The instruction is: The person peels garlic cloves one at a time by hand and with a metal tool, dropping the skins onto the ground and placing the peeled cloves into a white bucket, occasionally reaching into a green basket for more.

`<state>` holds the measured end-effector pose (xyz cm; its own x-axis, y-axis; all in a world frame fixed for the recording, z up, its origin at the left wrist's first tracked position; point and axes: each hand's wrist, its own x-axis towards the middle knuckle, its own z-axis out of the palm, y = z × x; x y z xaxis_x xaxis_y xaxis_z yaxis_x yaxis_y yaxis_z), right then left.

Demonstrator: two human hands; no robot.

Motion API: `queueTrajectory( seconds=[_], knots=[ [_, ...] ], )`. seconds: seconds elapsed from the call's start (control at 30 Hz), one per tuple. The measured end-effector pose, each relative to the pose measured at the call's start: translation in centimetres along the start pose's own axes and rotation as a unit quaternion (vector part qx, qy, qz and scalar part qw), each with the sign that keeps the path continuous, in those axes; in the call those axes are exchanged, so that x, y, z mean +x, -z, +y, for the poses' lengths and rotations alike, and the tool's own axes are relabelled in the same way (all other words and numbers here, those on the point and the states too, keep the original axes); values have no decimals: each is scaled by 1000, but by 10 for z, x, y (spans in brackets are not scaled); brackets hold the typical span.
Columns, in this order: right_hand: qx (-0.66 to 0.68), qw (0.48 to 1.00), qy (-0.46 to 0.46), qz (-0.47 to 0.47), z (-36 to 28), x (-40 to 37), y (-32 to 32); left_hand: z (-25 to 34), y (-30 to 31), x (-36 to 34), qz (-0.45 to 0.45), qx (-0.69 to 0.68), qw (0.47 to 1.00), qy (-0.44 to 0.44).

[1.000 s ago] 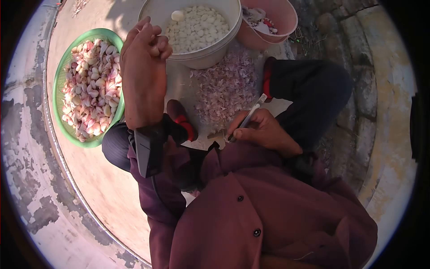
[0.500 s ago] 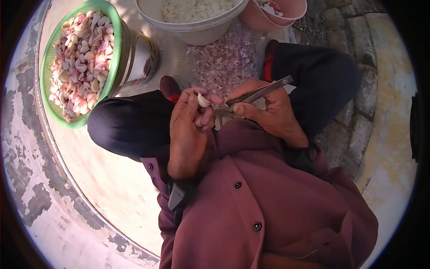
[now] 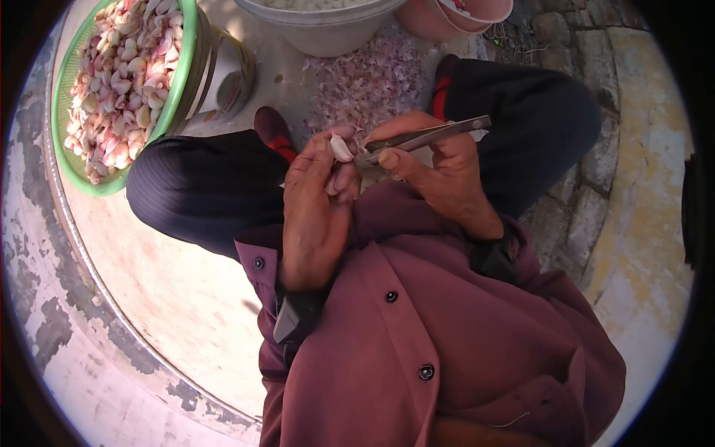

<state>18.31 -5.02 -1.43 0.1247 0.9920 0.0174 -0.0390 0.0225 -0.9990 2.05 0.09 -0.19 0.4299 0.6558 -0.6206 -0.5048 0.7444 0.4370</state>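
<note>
My left hand (image 3: 319, 201) pinches a pale garlic clove (image 3: 341, 148) between thumb and fingers. Close on its right, my right hand (image 3: 445, 167) grips a pair of metal tweezers (image 3: 432, 137), whose tips point left at the clove. The joined end of the tweezers sticks out past my right hand. Both hands are above my lap, between my bent knees. Beyond them, a heap of thin pinkish garlic skins (image 3: 366, 83) covers part of the ground.
A green mesh basket (image 3: 186, 63) full of unpeeled garlic cloves (image 3: 123, 82) rests on a bucket (image 3: 227, 78) at left. At the top stand a white tub (image 3: 328, 37) with pale contents and a pink bucket (image 3: 432, 21). Stone paving (image 3: 596, 141) runs along the right.
The view has shifted slightly, so the containers appear higher and further left. The clove stays in my left hand and the tweezers in my right, their tips still beside it.
</note>
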Motion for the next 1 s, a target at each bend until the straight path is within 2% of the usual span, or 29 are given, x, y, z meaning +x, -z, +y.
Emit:
queueTrajectory(
  seconds=[0.07, 0.13, 0.17, 0.23, 0.33, 0.6, 0.77, 0.83, 0.87, 0.9, 0.93, 1.0],
  knots=[
    [-2, 1000, 14, -9, 2, 0, -1, -5, 4, 2, -11, 8, 1000, -12],
    [-73, 994, 81, -13, 4, 1, -2, -10, 7, 5, -24, 16, 999, -24],
    [-73, 994, 80, -13, 2, 2, -1, -13, 8, 6, -18, 32, 999, -28],
    [-187, 973, 133, -28, -4, 5, 0, -16, 6, 6, -11, 48, 998, -31],
    [-212, 963, 168, -7, -1, 4, -1, -21, 4, 4, -2, 93, 993, -76],
    [-220, 962, 164, -9, -9, 6, -2, -17, -6, 2, 32, 153, 984, -90],
    [-259, 950, 174, -9, -10, 3, -2, -15, -6, 0, 11, 170, 980, -101],
    [-165, 983, 74, -15, -8, -1, 0, -14, -5, -2, 9, 176, 979, -99],
    [-165, 983, 74, -16, -6, -2, -1, -13, -4, -3, 2, 182, 979, -91],
    [-33, 999, -11, 7, -4, -4, -2, -13, -4, -3, -6, 187, 979, -84],
    [99, 990, -97, 30, -2, -5, -3, -12, -5, -4, -5, 186, 979, -84],
    [79, 990, -95, 64, 3, -4, 3, -8, -11, -8, 13, 195, 980, -35]
  ],
)
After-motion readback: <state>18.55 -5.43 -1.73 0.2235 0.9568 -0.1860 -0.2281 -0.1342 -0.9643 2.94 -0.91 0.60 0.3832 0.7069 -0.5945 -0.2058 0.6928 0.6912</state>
